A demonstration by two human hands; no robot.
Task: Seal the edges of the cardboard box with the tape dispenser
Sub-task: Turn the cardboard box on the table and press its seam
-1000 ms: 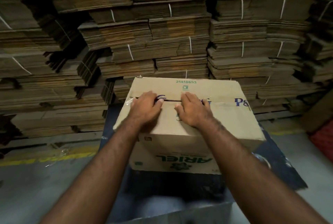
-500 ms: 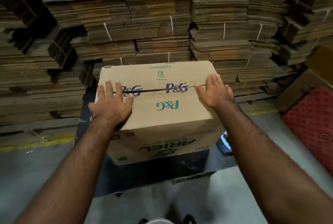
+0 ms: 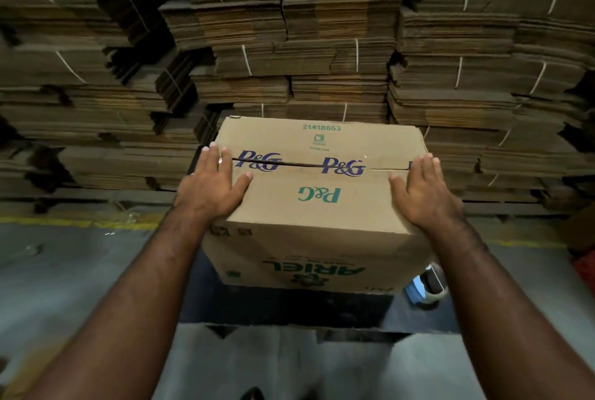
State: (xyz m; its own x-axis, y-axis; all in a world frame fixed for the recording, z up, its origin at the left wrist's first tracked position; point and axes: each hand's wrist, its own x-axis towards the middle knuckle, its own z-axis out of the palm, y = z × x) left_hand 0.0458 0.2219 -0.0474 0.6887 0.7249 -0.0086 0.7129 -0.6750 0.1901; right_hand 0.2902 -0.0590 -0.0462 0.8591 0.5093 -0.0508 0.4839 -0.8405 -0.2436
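A brown cardboard box point(image 3: 318, 206) printed with P&G and ARIEL stands on a dark mat, its top flaps closed along a middle seam with clear tape over the right part. My left hand point(image 3: 214, 185) lies flat on the box's top left edge, fingers spread. On the top right edge rests my right hand point(image 3: 425, 192), also flat. A tape dispenser point(image 3: 426, 287) with a blue body and a clear roll lies on the mat at the box's lower right corner, partly hidden by the box and my right forearm.
Tall stacks of flattened, strapped cardboard point(image 3: 306, 45) fill the whole background behind the box. A dark mat point(image 3: 289, 309) lies under the box on the grey concrete floor point(image 3: 64, 271). A yellow floor line point(image 3: 64, 222) runs at the left. Something red point(image 3: 584, 264) sits at the far right.
My hands have slid apart from the middle of the seam to the box's left and right edges. The view has shifted, and the tape dispenser shows more beside the box.
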